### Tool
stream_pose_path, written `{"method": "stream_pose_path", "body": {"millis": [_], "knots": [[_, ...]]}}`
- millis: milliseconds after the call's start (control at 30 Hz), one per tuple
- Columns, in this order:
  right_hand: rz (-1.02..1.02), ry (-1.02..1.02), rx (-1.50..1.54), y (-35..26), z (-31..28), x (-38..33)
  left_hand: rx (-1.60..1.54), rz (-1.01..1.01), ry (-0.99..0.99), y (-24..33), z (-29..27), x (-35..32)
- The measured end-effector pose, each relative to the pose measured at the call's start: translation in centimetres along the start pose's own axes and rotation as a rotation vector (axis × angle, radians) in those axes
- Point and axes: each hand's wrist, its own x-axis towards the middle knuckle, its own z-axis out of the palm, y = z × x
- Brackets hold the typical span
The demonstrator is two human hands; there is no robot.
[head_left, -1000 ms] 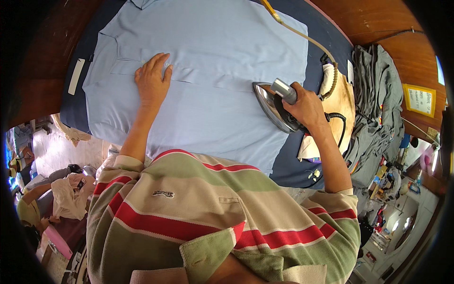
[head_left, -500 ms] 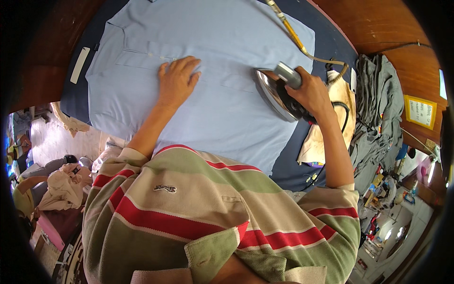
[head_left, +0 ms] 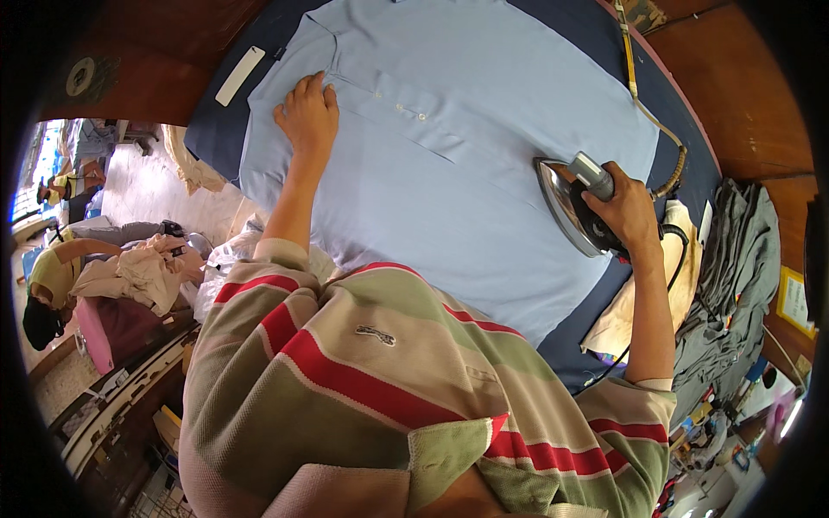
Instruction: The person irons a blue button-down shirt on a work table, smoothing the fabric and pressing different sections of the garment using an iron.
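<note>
Your left hand lies back up on the light blue shirt, fingers slightly bent and fingertips at the neck opening; whether they pinch the cloth, you cannot tell from this view. Your right hand is wrapped around the grey handle of the clothes iron, whose pointed metal nose faces the far left corner of the ironing table. That iron is over the lower part of the shirt, toward the table's right edge; its underside is hidden. You have the shirt spread across the navy cover, neck end toward the left edge, with pale buttons showing along its placket between your hands. Near the left edge lies a white strip. By the right edge, a beige cloth lies partly behind your right forearm, and a tan hose curves down toward your right hand. Past that edge hang crumpled grey garments. Off to your left, a co-worker bends beside rumpled pale cloth.
</note>
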Motion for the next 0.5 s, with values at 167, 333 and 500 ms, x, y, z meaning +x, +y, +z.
{"method": "stream_pose_path", "body": {"millis": [167, 333, 500], "knots": [[-0.025, 0.006, 0.029, 0.1, -0.1, 0.1, 0.037, -0.07, -0.044, -0.6, 1.4, 3.3], [-0.033, 0.023, 0.003, -0.1, 0.0, 0.2, -0.01, -0.072, -0.201, 0.3, 1.8, 5.0], [-0.02, -0.011, 0.048, 0.1, -0.1, 0.3, 0.011, -0.061, -0.194, 0.1, 2.1, 4.9]]}}
